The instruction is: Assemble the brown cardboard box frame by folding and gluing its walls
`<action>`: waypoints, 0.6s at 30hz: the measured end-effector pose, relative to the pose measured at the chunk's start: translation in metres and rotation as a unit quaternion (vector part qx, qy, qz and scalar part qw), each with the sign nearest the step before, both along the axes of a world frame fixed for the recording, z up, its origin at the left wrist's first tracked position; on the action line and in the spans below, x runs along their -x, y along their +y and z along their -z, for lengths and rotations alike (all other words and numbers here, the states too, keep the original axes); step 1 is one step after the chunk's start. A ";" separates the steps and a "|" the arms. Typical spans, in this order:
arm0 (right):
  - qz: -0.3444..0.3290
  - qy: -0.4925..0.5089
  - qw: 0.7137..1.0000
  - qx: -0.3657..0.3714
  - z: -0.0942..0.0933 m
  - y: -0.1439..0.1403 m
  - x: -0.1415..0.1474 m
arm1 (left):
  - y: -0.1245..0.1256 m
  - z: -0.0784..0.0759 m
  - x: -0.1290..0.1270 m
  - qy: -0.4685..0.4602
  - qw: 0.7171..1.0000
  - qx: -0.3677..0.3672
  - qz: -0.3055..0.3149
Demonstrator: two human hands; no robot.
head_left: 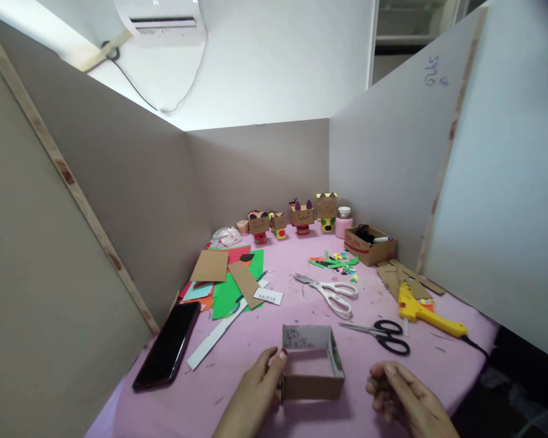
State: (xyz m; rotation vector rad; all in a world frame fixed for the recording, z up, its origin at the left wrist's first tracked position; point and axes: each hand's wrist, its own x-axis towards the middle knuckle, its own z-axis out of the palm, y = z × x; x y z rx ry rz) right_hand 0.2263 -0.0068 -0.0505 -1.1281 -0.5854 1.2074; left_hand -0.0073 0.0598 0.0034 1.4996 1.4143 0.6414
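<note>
A small open cardboard box frame (313,387), brown outside and pale inside, stands near the front of the pink table. Through it the pink cloth shows. My left hand (262,389) is closed on its left wall, thumb at the upper edge. To the right of the box and apart from it, my right hand (402,392) is curled with thumb and fingers pressed together. Something small and dark may be between them, but I cannot make it out. Black-handled scissors (383,334) lie just beyond that hand. White-handled scissors (331,292) rest farther back.
A phone (167,347) lies at left, beside coloured paper (223,298) and cardboard pieces (210,266). At right are a yellow glue gun (427,313) and a cardboard box (369,246) of odds and ends. Several cardboard figures (302,216) stand at the back, near a pink jar (344,225).
</note>
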 end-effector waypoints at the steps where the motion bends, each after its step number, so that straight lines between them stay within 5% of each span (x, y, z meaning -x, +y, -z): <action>1: 0.012 -0.022 1.000 -0.009 -0.002 0.004 -0.001 | 0.001 -0.002 0.002 0.066 0.997 -0.041 0.009; 3: 0.016 -0.051 0.998 -0.015 -0.003 0.014 0.003 | 0.002 -0.002 0.004 0.110 0.990 -0.085 -0.014; 6: 0.000 -0.050 0.998 -0.031 -0.003 0.033 0.016 | 0.005 0.008 0.002 -0.115 0.981 -0.108 -0.112; 9: -0.022 -0.018 0.997 -0.078 -0.003 0.049 0.035 | 0.008 0.024 -0.013 -0.254 0.953 -0.111 -0.123; 13: -0.045 0.002 0.995 -0.085 0.000 0.060 0.059 | 0.014 0.041 -0.040 -0.441 0.884 -0.025 -0.150; 18: -0.012 -0.022 0.995 -0.092 0.009 0.064 0.069 | 0.022 0.051 -0.053 -0.508 0.836 0.042 -0.203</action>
